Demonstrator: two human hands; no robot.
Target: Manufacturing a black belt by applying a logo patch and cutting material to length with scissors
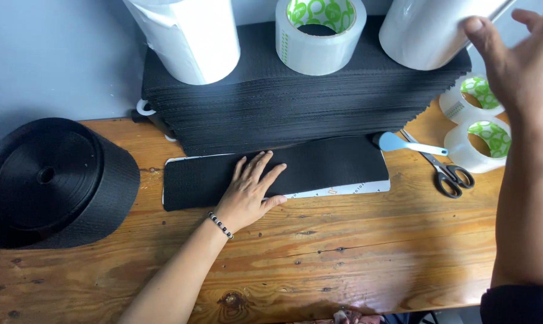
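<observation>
My left hand (252, 191) lies flat with fingers spread on a black fabric strip (337, 163) that rests over a white card on the wooden table (319, 258). My right hand (517, 63) is raised at the upper right, fingers apart and holding nothing, close to a white roll (424, 30). Behind the strip stands a tall stack of black fabric sheets (283, 105).
A big spool of black webbing (55, 180) sits at the left. On the stack stand another white roll (190, 36) and a clear tape roll (319, 33). Two tape rolls (478, 129), scissors (445, 171) and a light blue tool (403, 144) lie at right.
</observation>
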